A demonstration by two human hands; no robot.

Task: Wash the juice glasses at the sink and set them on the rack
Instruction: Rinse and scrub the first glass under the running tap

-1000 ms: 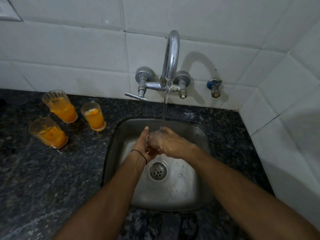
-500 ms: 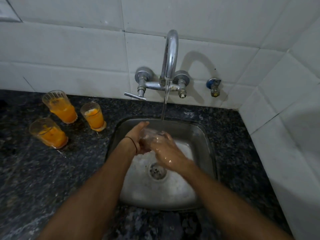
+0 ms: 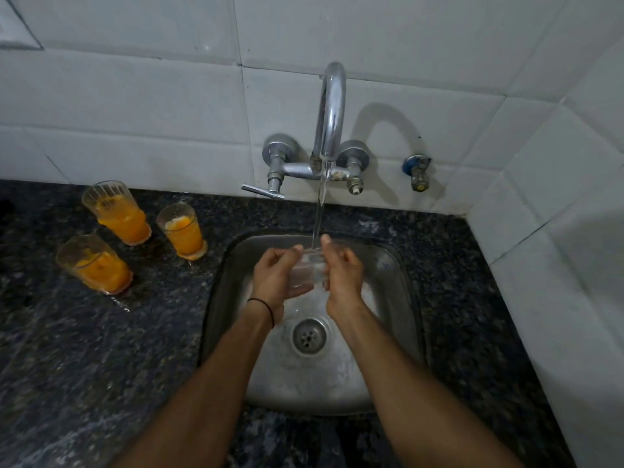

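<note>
Three juice glasses (image 3: 135, 231) crowd left counter (image 3: 84, 366) — right counter bare.

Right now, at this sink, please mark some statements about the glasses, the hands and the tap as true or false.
1. Water runs from the tap. True.
2. Three glasses stand on the counter, all empty. False: the back glass, the middle glass and the front glass all hold orange juice.
3. Both hands hold a clear glass over the sink. True: left hand, right hand.
4. The drying rack stands right of the sink. False: no rack is visible.
</note>
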